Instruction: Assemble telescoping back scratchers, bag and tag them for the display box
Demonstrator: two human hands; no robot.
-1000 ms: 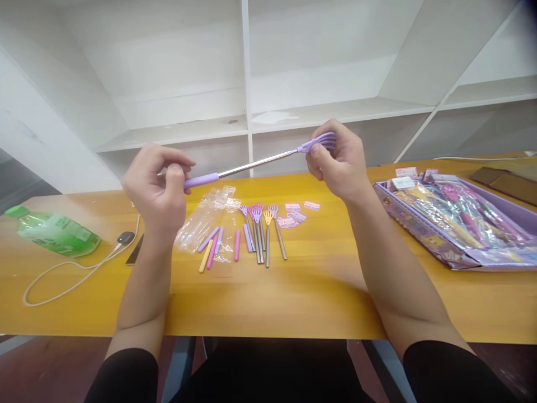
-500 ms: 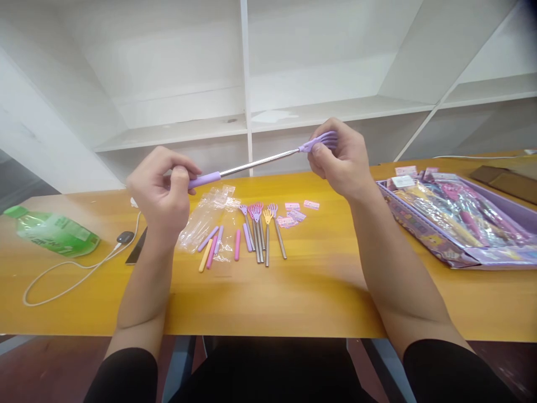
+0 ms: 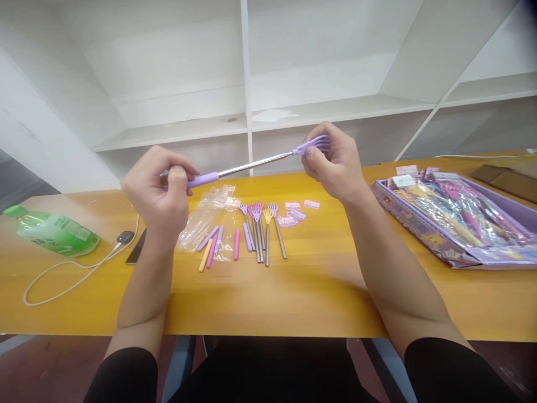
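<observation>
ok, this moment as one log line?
left grip: purple handle | right grip: purple hand-shaped head | metal rod: between them | table: loose handles, clear wrapping

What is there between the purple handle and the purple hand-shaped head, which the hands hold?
A slim silver rod spans that stretch; the head view shows it.

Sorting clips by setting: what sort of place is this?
Probably a small workroom or stockroom: a wooden table with loose handles, a box of bagged goods, and white shelves behind.
</observation>
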